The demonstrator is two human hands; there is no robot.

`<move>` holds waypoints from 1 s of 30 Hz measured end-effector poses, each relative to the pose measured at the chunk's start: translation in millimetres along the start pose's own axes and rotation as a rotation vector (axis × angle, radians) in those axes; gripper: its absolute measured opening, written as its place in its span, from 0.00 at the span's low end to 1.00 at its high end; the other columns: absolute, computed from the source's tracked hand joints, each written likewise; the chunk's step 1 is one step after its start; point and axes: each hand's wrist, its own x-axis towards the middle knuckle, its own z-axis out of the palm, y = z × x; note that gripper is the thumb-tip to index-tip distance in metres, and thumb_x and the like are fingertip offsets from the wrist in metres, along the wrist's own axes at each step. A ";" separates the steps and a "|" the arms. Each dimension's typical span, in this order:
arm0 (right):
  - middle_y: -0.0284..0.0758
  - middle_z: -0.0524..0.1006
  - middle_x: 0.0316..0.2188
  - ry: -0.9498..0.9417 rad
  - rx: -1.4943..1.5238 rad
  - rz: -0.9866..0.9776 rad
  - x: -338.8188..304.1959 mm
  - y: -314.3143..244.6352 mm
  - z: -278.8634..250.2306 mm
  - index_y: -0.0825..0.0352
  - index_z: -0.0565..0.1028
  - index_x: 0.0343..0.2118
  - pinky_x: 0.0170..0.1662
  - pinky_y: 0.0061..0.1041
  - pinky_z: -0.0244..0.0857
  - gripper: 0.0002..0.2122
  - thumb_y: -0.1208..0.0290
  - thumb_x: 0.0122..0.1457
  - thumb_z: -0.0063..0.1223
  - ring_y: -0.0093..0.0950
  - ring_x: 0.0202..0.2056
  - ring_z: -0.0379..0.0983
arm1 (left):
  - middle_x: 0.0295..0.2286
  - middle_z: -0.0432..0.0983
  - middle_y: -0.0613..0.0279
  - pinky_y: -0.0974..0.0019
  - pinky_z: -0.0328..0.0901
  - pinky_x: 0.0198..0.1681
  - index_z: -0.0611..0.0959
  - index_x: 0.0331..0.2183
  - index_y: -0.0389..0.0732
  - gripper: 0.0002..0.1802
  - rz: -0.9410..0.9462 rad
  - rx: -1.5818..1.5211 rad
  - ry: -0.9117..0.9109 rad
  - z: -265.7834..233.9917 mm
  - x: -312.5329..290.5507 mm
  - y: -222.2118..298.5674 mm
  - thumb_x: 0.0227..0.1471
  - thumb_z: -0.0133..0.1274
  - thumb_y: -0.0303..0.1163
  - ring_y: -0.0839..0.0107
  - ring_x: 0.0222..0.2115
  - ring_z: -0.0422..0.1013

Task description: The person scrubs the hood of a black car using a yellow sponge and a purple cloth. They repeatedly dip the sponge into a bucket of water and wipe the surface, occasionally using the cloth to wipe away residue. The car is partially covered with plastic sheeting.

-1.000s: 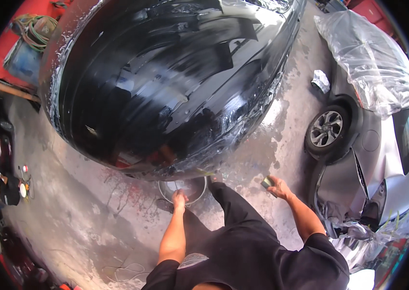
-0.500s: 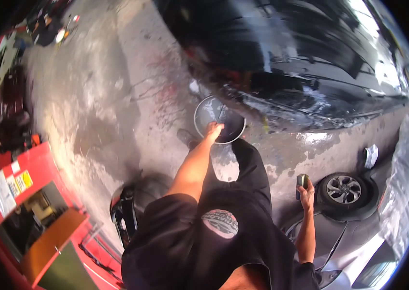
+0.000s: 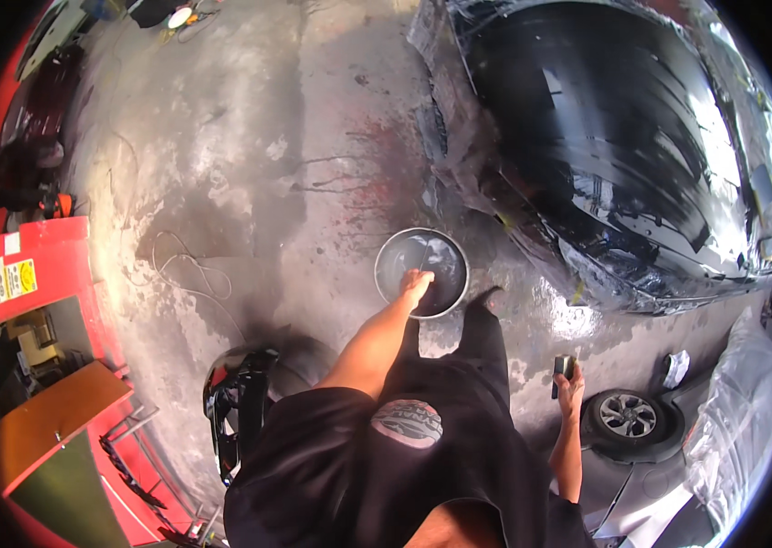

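Note:
My left hand (image 3: pixel 417 285) is closed over the middle of a round grey bucket (image 3: pixel 393 265), gripping its thin wire handle (image 3: pixel 428 251). The bucket hangs in front of my legs, and its inside looks dark, perhaps with liquid. Out to the right, my right hand (image 3: pixel 571 388) grips a small dark block with a lighter face (image 3: pixel 564 367), possibly a sanding block. Ahead on the right is a glossy black car hood (image 3: pixel 587 110), wet in places, with masking film (image 3: pixel 532 242) around its edges.
A car wheel (image 3: pixel 628 416) and clear plastic sheeting (image 3: pixel 737 411) are at the right. Dark bumper parts (image 3: pixel 244 393) lie at my left, near a thin cable (image 3: pixel 194 274) on the stained floor. A red cabinet (image 3: pixel 62 242) with an orange panel (image 3: pixel 62 411) stands farther left.
The view has shifted, with the car now farther up and right. The bucket sits lower in the picture, still in my left hand. My right hand keeps the block.

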 end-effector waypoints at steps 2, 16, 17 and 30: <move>0.46 0.84 0.38 0.082 -0.041 -0.129 15.6 -29.3 15.1 0.70 0.81 0.57 0.47 0.40 0.75 0.25 0.68 0.54 0.62 0.41 0.39 0.82 | 0.41 0.88 0.40 0.50 0.75 0.51 0.90 0.39 0.36 0.25 -0.020 -0.002 -0.010 -40.0 4.2 3.7 0.46 0.65 0.48 0.46 0.45 0.84; 0.48 0.87 0.39 -0.363 0.001 -0.025 137.5 -207.9 161.2 0.70 0.84 0.47 0.47 0.42 0.76 0.20 0.64 0.52 0.67 0.44 0.41 0.85 | 0.20 0.72 0.66 0.54 0.64 0.23 0.87 0.32 0.43 0.17 -0.184 -0.113 0.179 -311.3 105.5 48.8 0.49 0.67 0.47 0.68 0.19 0.68; 0.48 0.87 0.39 -0.417 -0.084 -0.087 157.4 -208.9 182.1 0.69 0.84 0.46 0.47 0.42 0.76 0.19 0.64 0.52 0.66 0.45 0.41 0.85 | 0.19 0.71 0.68 0.56 0.63 0.21 0.86 0.31 0.45 0.16 -0.189 -0.154 0.198 -335.4 119.0 50.8 0.51 0.67 0.48 0.69 0.18 0.66; 0.49 0.85 0.50 -0.566 -0.133 -0.408 461.9 -567.1 260.9 0.70 0.81 0.58 0.52 0.39 0.78 0.27 0.68 0.56 0.74 0.40 0.48 0.84 | 0.13 0.50 0.75 0.57 0.55 0.18 0.62 0.19 0.56 0.25 -0.337 -0.962 0.377 -506.4 233.4 124.2 0.58 0.61 0.45 0.74 0.11 0.48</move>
